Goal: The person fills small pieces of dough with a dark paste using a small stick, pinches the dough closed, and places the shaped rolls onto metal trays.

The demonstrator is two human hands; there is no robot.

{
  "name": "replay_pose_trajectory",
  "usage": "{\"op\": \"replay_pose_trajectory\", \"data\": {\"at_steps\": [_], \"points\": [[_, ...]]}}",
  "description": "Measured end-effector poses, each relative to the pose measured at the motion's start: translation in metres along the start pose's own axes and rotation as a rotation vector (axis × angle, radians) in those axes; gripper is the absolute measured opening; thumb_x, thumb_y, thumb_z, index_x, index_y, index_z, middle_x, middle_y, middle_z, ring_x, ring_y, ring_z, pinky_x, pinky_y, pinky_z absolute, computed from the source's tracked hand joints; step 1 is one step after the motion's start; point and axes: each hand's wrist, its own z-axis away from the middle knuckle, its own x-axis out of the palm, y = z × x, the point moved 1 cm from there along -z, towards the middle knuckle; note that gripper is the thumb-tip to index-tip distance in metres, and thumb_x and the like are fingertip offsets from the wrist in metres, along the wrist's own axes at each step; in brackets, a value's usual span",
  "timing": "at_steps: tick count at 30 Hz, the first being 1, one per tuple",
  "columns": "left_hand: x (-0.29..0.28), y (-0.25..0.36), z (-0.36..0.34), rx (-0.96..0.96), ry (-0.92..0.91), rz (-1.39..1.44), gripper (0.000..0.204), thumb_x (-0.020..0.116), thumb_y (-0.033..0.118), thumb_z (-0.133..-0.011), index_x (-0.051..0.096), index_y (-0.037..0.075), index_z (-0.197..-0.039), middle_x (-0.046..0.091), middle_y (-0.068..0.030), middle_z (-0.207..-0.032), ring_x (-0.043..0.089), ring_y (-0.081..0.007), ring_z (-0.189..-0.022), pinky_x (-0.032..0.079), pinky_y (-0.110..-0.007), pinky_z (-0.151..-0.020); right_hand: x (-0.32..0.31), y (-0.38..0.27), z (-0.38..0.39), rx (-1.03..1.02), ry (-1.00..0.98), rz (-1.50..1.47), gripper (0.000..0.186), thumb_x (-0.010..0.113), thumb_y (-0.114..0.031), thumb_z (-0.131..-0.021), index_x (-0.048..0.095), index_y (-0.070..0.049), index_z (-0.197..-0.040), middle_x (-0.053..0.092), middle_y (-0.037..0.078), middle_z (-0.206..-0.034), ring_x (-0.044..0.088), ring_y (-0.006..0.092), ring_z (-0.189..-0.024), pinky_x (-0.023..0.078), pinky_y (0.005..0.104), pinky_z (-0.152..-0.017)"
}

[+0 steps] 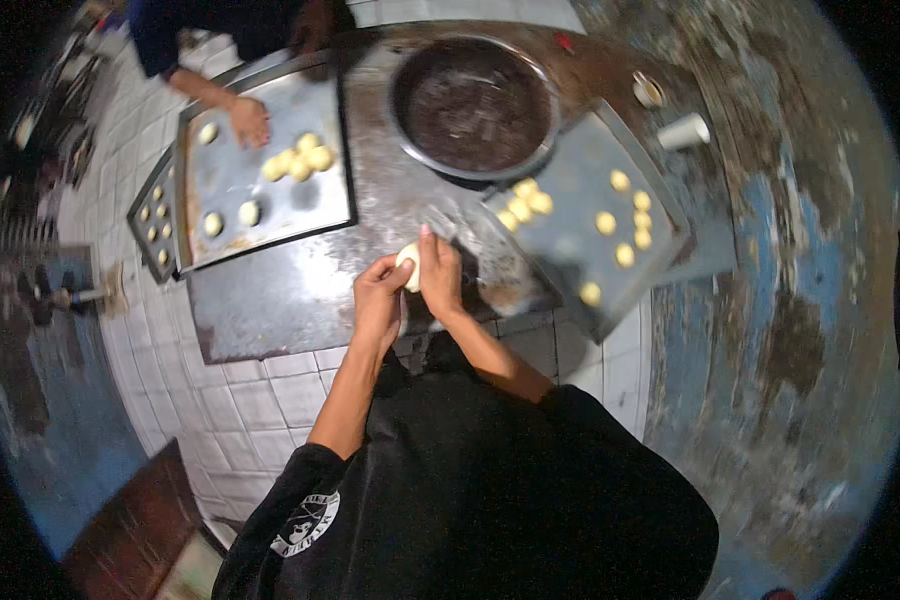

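Observation:
A pale piece of dough (409,266) is held between my two hands, above the near edge of the metal-topped table (270,310). My left hand (378,298) has its fingers closed round the dough, with the thumb pressed on it. My right hand (439,275) lies along the dough's right side, thumb pointing up and away; its other fingers are partly hidden. To the right, a grey baking tray (570,200) bears several dough balls (606,223). A second tray (300,100) at the left carries several more dough balls (310,158).
Beyond my hands stands a large round basin (545,150) with a dark inside. Another person's hand (250,120) rests over the left tray. A smaller tray (170,262) sits at the far left. A white cup (683,132) and a small container (648,90) are at the back right.

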Motion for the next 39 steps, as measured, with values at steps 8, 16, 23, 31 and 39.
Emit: {"op": "replay_pose_trajectory", "data": {"at_steps": [8, 16, 23, 31, 39], "points": [[0.051, -0.045, 0.030, -0.432, -0.129, 0.512, 0.042, 0.062, 0.030, -0.102, 0.056, -0.002, -0.130, 0.066, -0.0138, -0.126, 0.064, -0.0265, -0.118, 0.049, -0.040, -0.105, -0.098, 0.142, 0.019, 0.214, -0.147, -0.231, 0.046, 0.065, -0.046, -0.099, 0.067, 0.000, -0.100, 0.071, 0.012, -0.100, 0.065, 0.0248, -0.094, 0.049, 0.0400, -0.082], [0.029, -0.048, 0.016, -0.393, 0.186, 0.285, 0.033, 0.058, 0.038, -0.102, 0.065, 0.007, -0.107, 0.071, -0.0074, -0.099, 0.067, -0.0256, -0.095, 0.054, -0.044, -0.090, -0.166, 0.149, 0.002, -0.523, -0.136, 0.954, 0.018, 0.067, -0.015, -0.092, 0.059, -0.005, -0.105, 0.061, 0.016, -0.108, 0.055, 0.0357, -0.106, 0.045, 0.0503, -0.086], [-0.023, -0.044, 0.002, -0.276, 0.262, 0.472, 0.041, 0.055, 0.046, -0.103, 0.064, 0.007, -0.110, 0.070, -0.0103, -0.105, 0.068, -0.0288, -0.098, 0.054, -0.045, -0.092, -0.174, -0.002, -0.040, -0.076, -0.389, 0.557, 0.016, 0.057, -0.011, -0.098, 0.047, -0.008, -0.111, 0.067, 0.019, -0.085, 0.064, 0.0451, -0.073, 0.049, 0.0553, -0.070], [-0.020, -0.006, -0.040, -0.230, 0.239, 0.574, 0.041, 0.053, 0.042, -0.105, 0.063, 0.003, -0.111, 0.071, -0.0122, -0.106, 0.070, -0.0288, -0.098, 0.058, -0.045, -0.091, -0.131, -0.033, -0.232, -0.556, -0.325, 1.084, 0.019, 0.059, -0.004, -0.085, 0.062, -0.006, -0.104, 0.070, 0.023, -0.087, 0.070, 0.0442, -0.088, 0.054, 0.0554, -0.073], [-0.030, 0.014, -0.070, -0.165, 0.171, 0.633, 0.036, 0.052, 0.035, -0.106, 0.063, 0.003, -0.115, 0.071, -0.0133, -0.110, 0.069, -0.0290, -0.102, 0.056, -0.045, -0.094, -0.105, 0.029, -0.291, -0.421, -0.552, 1.040, 0.009, 0.060, -0.009, -0.086, 0.068, -0.005, -0.089, 0.073, 0.016, -0.080, 0.073, 0.0301, -0.075, 0.056, 0.0455, -0.063]]}}
